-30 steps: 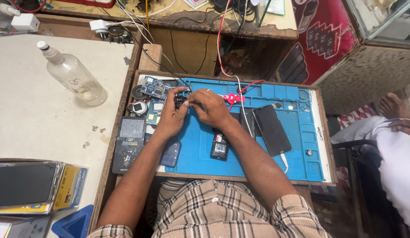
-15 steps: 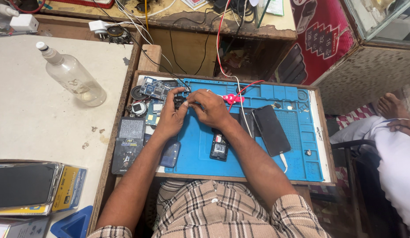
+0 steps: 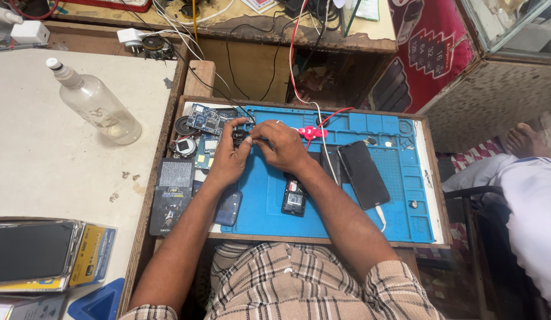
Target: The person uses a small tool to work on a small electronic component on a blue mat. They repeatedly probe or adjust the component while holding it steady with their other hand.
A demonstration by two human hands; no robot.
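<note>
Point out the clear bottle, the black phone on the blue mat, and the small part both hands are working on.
clear bottle (image 3: 97, 109), head view, middle of its body.
black phone (image 3: 363, 173), head view, centre of its screen.
small dark part (image 3: 239, 137), head view, its top between the fingertips.

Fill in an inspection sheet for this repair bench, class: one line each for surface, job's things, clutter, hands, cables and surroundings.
Surface: blue work mat in a wooden tray.
Job's things: small dark part at both hands' fingertips; opened phone lies nearer the person.
Clutter: black phone, circuit board, dark box at the mat's left edge.
Hands: left hand and right hand meet over the part; exact grip cannot be told.
Cables: red wire and white cable run down to the mat.
Surroundings: clear bottle lying on the white table; another person's foot at right.
</note>
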